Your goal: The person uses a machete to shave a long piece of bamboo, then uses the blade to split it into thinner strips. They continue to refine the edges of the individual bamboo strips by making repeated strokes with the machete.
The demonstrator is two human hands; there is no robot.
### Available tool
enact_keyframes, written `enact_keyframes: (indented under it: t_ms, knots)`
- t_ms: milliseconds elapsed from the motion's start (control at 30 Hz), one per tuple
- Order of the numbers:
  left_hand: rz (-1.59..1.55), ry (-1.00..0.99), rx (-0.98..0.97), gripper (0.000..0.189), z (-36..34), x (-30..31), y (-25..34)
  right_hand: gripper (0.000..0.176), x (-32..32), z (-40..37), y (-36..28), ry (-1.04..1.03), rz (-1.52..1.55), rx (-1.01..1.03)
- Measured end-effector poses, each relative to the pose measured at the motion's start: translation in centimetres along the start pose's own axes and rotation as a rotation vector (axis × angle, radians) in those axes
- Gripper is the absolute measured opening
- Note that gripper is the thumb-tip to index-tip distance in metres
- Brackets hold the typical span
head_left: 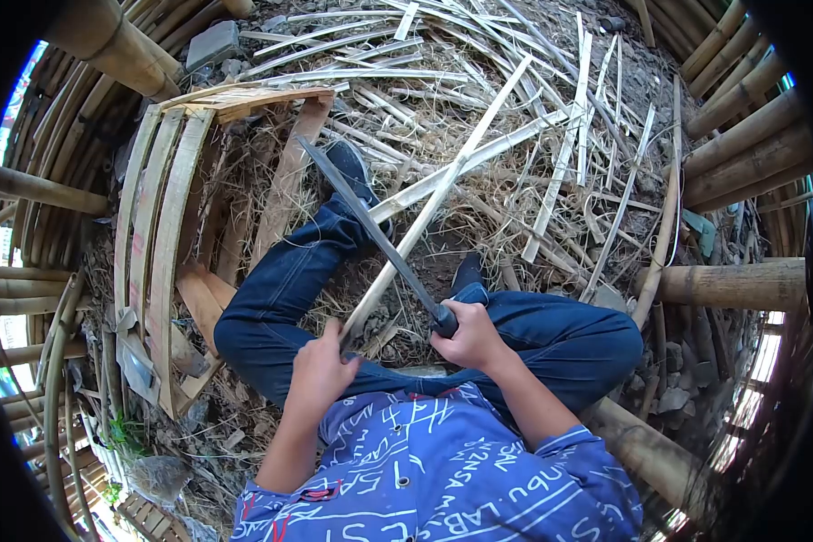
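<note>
My right hand (471, 336) is closed around the dark handle of a machete (367, 220), whose long narrow blade points forward and to the left. My left hand (323, 369) grips the near end of a pale bamboo strip (452, 173), which slants away to the upper right. In this view the blade crosses over the strip between my knees. A second bamboo strip (504, 147) lies under the first, its near end beside my left shin. My legs, in blue jeans, are bent on either side.
Many split bamboo strips (551, 185) lie scattered over the dry, fibre-strewn ground ahead. On the left stands a slatted wooden crate (182, 217), with a grey block (212, 45) behind it. Bamboo poles (736, 283) wall in both sides, and stones (673, 400) lie at the right.
</note>
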State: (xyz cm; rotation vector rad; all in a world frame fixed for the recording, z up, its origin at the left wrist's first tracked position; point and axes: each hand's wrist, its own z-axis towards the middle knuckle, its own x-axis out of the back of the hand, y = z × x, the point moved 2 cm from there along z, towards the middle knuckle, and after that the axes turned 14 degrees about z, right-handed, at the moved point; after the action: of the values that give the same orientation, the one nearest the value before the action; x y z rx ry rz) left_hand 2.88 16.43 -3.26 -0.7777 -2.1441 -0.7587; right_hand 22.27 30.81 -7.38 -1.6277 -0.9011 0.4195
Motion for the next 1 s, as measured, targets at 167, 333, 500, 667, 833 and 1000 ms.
enact_keyframes:
  t_ms: [167,333,500,667,833,1000]
  knots:
    - [0.171,0.061,0.079,0.029,-0.1,-0.3,-1.7,0.02,-0.2,0.0,0.0,-0.015,0.007,-0.003]
    - [-0.316,-0.103,-0.193,0.035,0.2,-1.8,-3.2,0.019,-0.6,-0.2,-0.5,-0.028,0.036,-0.005]
    - [-0.627,-0.366,-0.243,0.029,0.5,-2.6,0.0,0.018,-1.3,-0.2,-1.4,-0.035,0.011,-0.028]
    - [-0.392,-0.253,-0.132,0.026,1.4,-3.7,1.7,0.022,-1.9,-0.3,-2.1,-0.076,-0.085,0.018]
    - [-0.319,-0.228,-0.134,0.03,1.3,-3.4,2.0,0.024,-2.2,-0.4,-1.3,-0.144,-0.212,-0.024]
    - [-0.28,-0.112,-0.17,0.03,0.8,-3.4,2.4,0.025,-2.1,-0.4,-1.4,-0.196,-0.308,-0.083]
